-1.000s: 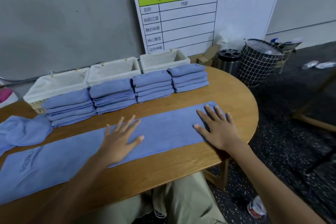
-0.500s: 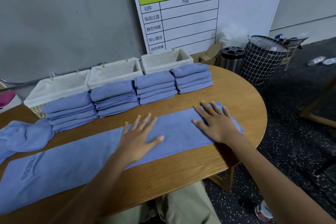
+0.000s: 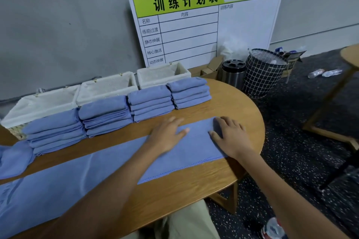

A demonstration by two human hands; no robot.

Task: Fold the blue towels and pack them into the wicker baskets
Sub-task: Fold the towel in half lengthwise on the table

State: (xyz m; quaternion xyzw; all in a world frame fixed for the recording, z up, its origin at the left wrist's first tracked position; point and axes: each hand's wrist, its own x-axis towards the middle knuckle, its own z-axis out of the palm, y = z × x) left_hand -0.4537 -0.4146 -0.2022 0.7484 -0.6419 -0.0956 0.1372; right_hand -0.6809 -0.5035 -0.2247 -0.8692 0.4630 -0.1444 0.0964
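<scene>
A long blue towel [image 3: 81, 176], folded into a strip, lies along the front of the wooden table [image 3: 194, 184]. My left hand [image 3: 167, 137] rests flat on it near its right end, fingers straight. My right hand [image 3: 231, 137] presses on the towel's right end, fingers bent slightly over the far corner. Behind the strip stand several stacks of folded blue towels [image 3: 149, 103]. Three lined wicker baskets [image 3: 108, 87] sit in a row behind the stacks, with nothing visible in them. A loose crumpled blue towel [image 3: 13, 159] lies at the far left.
A white board with a green header [image 3: 204, 25] leans on the wall behind the baskets. On the floor to the right stand a metal can [image 3: 232, 73] and a black grid-pattern bin [image 3: 264, 73]. Another table's leg [image 3: 334, 91] is at far right.
My left hand has slid to the right along the towel, closing on my right hand. My right hand stayed at the towel's right end. The camera moved closer and shifted left.
</scene>
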